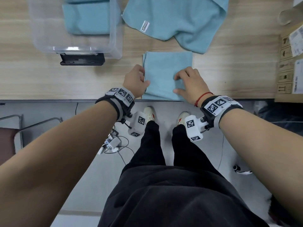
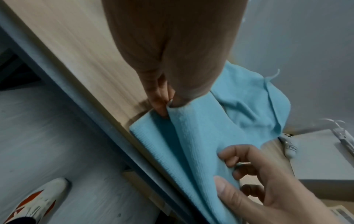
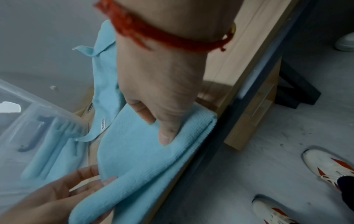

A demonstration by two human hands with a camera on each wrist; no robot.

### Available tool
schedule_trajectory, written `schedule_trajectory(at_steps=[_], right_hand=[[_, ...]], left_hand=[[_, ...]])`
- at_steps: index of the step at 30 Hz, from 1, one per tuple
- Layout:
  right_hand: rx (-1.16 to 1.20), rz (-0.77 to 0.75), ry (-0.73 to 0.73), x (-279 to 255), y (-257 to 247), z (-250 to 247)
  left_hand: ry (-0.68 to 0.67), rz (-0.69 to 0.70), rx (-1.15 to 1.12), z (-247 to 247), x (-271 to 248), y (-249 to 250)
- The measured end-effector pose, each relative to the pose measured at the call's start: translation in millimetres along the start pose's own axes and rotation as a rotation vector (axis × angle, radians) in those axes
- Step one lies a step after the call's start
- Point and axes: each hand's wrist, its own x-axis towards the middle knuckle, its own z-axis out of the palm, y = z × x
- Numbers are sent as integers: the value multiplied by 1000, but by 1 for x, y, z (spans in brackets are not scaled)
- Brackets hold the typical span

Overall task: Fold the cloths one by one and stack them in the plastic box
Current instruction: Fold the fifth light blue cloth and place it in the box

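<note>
A folded light-blue cloth (image 1: pixel 165 74) lies at the table's front edge. My left hand (image 1: pixel 145 79) pinches its left edge, thumb on top and fingers underneath (image 3: pixel 90 180). My right hand (image 1: pixel 176 84) holds the right side of the cloth (image 2: pixel 201 136). Its thumb (image 3: pixel 165 133) presses on top and its fingers curl at the edge (image 2: pixel 228 157). The clear plastic box (image 1: pixel 77 48) stands at the back left with folded blue cloths (image 1: pixel 86 18) inside. An unfolded blue cloth (image 1: pixel 180 18) with a white label lies spread behind the folded one.
A black device (image 1: pixel 82 59) sits against the box's near wall. Cardboard boxes (image 1: pixel 288 63) line the table's right side. Bare wood shows left of the folded cloth. Below the table edge are my shoes, cables and a chair frame (image 1: pixel 19 128).
</note>
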Motion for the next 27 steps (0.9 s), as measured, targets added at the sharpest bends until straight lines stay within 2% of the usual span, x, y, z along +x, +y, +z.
schedule_trajectory(at_steps=[2,5,6,8,11,17,21,23,25,27], right_hand=[[-19,-28,19,-3,1,-3],[-76,-77,17,-12,4,-4],[-103,-82,5,-15,5,-3],[-154,-88,3,-21,7,1],[-201,-114,42,-27,9,6],[-241,-147,57,-38,20,11],[-257,-145,12,-42,24,6],[-263,-140,2,-46,26,2],[-272,-153,18,-46,26,-2],[-306,-188,8,-43,24,-3]], left_hand=[[32,-32,-49,-2,-1,3],[-106,-177,-295,-9,-1,5],[-152,-185,-316,-10,-2,5],[-197,-125,-235,-11,-4,5],[-148,-48,-150,-6,-6,1],[-101,-22,-136,2,-4,-4],[-96,15,-60,4,-5,1],[-50,45,-3,4,-5,3],[45,133,105,2,-6,6],[114,314,215,-1,-9,11]])
